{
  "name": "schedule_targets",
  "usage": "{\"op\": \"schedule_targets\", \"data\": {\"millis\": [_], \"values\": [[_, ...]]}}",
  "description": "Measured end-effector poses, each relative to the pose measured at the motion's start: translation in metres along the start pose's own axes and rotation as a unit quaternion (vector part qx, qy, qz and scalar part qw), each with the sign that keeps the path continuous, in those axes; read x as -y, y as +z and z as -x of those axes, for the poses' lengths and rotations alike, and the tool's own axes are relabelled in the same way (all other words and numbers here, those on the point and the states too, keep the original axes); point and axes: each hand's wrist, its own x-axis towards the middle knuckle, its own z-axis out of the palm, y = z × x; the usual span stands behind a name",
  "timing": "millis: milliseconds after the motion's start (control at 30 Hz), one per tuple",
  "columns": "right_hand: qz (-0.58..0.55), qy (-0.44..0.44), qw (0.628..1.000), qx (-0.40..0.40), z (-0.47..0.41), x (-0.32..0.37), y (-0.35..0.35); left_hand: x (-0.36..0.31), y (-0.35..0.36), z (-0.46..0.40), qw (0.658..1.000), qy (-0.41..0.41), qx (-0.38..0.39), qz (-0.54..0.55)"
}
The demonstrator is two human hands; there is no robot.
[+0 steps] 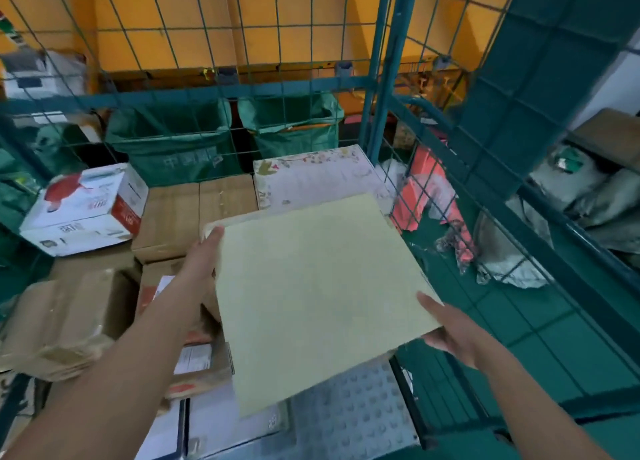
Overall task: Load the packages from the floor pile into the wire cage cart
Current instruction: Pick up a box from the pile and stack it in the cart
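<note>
The left hand (204, 252) lies with straight fingers against the left edge of a large flat package (311, 297), fingertips reaching its far left corner. The right hand (450, 331) grips the package's near right corner — thumb on the top face, the other fingers curled beneath. Held between the two, the package sits tilted above the load already inside the wire cage cart (381, 79), whether it touches anything below cannot be told.

The package is pale yellow-green, square and thin, with a plain, unmarked top and a lighter rim showing along its far left edge.

Just beyond the package lies a white box printed with flowers and birds (311, 179). To the package's left sit two plain brown cartons (194, 214) side by side, and further left a white carton with red printing (86, 210) rests at an angle. Below the left forearm are crumpled brown cartons (69, 321) and a box bearing a white label (197, 359). Under the package's near edge lies a grey surface with raised dots (349, 411).

Past the cart's far mesh stand two green sacks (221, 137) before a yellow wall (207, 27). To the package's right, beyond the side mesh — on the green floor (571, 349) — lie an orange-red wrapped parcel (426, 189) and grey bagged parcels (512, 255).
</note>
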Motion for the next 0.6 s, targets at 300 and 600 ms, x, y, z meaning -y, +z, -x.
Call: {"op": "schedule_targets", "data": {"millis": [300, 600], "values": [[-0.103, 0.016, 0.989, -0.105, -0.092, 0.071, 0.021, 0.005, 0.048, -0.061, 0.980, -0.061, 0.160, -0.102], [-0.256, 0.035, 0.951, -0.169, -0.198, 0.141, 0.004, 0.013, 0.083, -0.097, 0.972, -0.085, 0.167, -0.144]]}}
